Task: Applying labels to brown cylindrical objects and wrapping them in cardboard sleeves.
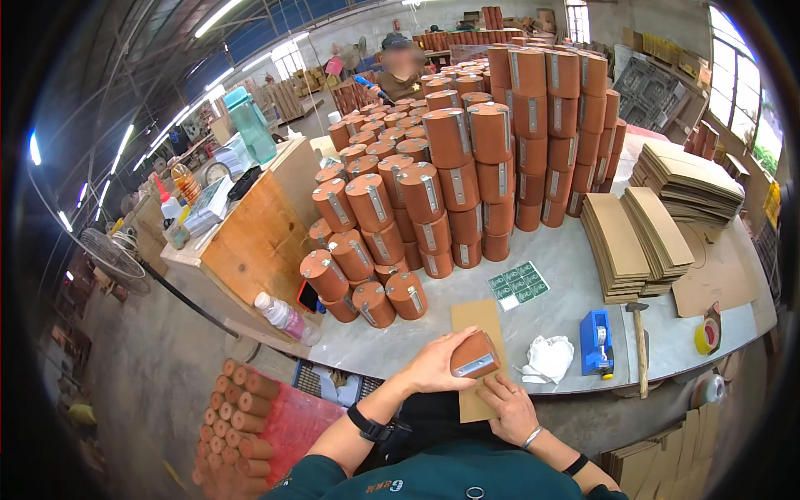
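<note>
My left hand (437, 364) is closed around a reddish-brown cylinder (477, 353) with a metal strip along its side, tilted over a flat cardboard strip (473, 315). The cardboard lies across the table's front edge, its near end sticking out toward me. My right hand (510, 408) grips the right side of the cardboard just below the cylinder, fingers bent on top; its thumb is mostly hidden. Beyond my hands, many similar cylinders (406, 295) stand in stacked rows. A sheet of green stickers (520, 284) lies right of the cardboard.
On the right are a crumpled white bag (548, 359), a blue tape dispenser (597, 343), a hammer (642, 354), a yellow tape roll (707, 337) and cardboard stacks (615, 250). A plastic bottle (286, 317) lies left. More cylinders (242, 412) lie below left. Another person (400, 82) is behind the stacks.
</note>
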